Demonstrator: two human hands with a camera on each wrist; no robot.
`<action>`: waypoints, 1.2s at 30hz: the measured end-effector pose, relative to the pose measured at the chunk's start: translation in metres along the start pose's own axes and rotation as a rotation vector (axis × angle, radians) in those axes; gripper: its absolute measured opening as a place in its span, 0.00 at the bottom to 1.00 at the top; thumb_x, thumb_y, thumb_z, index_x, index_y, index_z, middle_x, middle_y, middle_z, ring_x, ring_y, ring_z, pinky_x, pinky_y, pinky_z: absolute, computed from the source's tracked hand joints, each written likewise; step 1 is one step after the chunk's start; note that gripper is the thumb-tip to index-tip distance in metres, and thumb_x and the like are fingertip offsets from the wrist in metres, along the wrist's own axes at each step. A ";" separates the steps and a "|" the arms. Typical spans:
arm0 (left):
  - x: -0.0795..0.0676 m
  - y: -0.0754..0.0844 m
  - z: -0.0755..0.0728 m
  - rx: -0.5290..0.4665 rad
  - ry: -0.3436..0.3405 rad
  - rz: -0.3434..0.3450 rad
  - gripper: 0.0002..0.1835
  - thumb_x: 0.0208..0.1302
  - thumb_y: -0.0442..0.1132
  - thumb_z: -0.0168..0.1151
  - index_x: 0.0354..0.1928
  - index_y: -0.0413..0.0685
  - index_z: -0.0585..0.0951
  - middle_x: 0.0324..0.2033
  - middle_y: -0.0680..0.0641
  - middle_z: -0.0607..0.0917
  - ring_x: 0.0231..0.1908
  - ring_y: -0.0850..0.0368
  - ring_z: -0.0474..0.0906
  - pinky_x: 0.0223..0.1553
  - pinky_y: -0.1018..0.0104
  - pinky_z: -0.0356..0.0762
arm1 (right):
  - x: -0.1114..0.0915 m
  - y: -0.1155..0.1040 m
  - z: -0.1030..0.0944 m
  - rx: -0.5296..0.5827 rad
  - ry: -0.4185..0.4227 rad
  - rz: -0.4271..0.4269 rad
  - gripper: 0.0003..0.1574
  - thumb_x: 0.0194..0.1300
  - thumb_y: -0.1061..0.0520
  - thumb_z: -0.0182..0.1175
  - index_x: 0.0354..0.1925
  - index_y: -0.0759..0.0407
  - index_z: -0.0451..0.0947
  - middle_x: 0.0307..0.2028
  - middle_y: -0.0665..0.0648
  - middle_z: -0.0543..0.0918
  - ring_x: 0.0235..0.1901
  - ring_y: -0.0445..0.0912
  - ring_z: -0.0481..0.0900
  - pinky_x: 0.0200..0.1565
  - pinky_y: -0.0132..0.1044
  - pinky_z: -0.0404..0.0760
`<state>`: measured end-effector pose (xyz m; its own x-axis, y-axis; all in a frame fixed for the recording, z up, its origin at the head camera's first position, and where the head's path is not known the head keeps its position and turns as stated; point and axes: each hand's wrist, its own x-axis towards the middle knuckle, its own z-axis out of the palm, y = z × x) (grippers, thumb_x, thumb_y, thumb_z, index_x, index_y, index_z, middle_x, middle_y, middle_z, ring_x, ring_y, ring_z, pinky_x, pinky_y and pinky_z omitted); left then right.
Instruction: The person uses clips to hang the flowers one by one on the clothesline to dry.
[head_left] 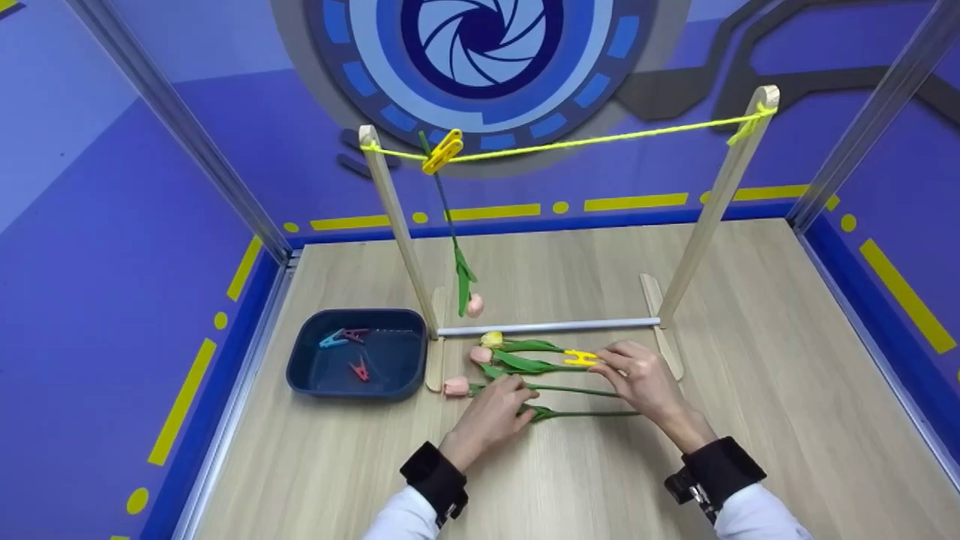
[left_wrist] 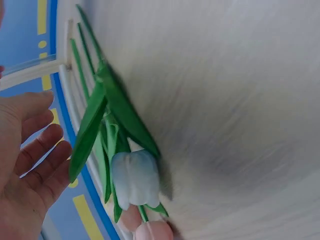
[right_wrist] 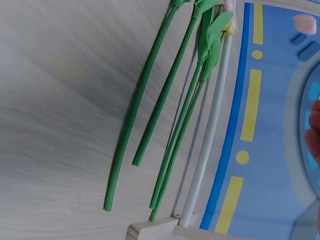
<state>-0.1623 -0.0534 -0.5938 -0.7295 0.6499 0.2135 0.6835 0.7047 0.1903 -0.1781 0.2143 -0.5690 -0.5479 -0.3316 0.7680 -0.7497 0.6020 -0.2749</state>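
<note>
In the head view, the right hand [head_left: 641, 379] pinches a yellow plastic clothespin [head_left: 580, 358], likely light and springy, best squeezed at its ends, beside green-stemmed artificial tulips [head_left: 525, 363] on the pale wooden tabletop [head_left: 562, 487]; the left hand [head_left: 491, 409], fingers loosely parted, hides one bloom. The left wrist view reveals a whitish-blue tulip [left_wrist: 135, 175], petals probably soft, its stem the safer hold. The right wrist view shows slim, presumably bendy green stems [right_wrist: 136, 105]; the right hand is cut off, the clothespin out of frame.

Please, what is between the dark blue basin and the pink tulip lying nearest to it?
In the head view, the rack's left wooden foot lies between the dark blue basin and that pink tulip.
</note>
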 end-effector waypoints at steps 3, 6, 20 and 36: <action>0.004 0.003 0.007 0.057 -0.012 0.033 0.14 0.64 0.46 0.66 0.50 0.53 0.86 0.41 0.52 0.83 0.42 0.59 0.78 0.47 0.67 0.76 | -0.001 0.001 -0.001 -0.017 -0.007 0.018 0.15 0.42 0.64 0.78 0.34 0.63 0.88 0.27 0.54 0.85 0.26 0.44 0.79 0.27 0.31 0.75; 0.008 0.007 0.013 0.106 -0.034 0.059 0.14 0.64 0.48 0.66 0.50 0.54 0.86 0.42 0.52 0.84 0.43 0.58 0.78 0.49 0.67 0.77 | -0.003 0.002 -0.002 -0.053 -0.021 0.019 0.14 0.41 0.63 0.79 0.32 0.62 0.88 0.26 0.53 0.84 0.25 0.42 0.79 0.27 0.29 0.75; 0.022 0.015 0.035 0.165 -0.112 0.027 0.10 0.61 0.46 0.67 0.43 0.54 0.85 0.38 0.52 0.82 0.38 0.57 0.76 0.42 0.66 0.75 | -0.012 0.005 -0.005 -0.077 -0.026 0.069 0.14 0.40 0.63 0.79 0.29 0.59 0.86 0.24 0.51 0.83 0.25 0.41 0.79 0.27 0.29 0.75; 0.019 0.031 0.054 0.329 -0.053 0.021 0.05 0.63 0.38 0.60 0.38 0.53 0.84 0.38 0.51 0.83 0.39 0.57 0.79 0.35 0.67 0.79 | -0.019 0.009 -0.003 -0.077 -0.046 0.144 0.13 0.41 0.63 0.80 0.28 0.59 0.86 0.24 0.51 0.84 0.25 0.41 0.80 0.28 0.28 0.76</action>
<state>-0.1568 -0.0037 -0.6354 -0.7213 0.6733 0.1627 0.6597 0.7393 -0.1349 -0.1734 0.2289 -0.5842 -0.6653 -0.2703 0.6959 -0.6328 0.6987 -0.3337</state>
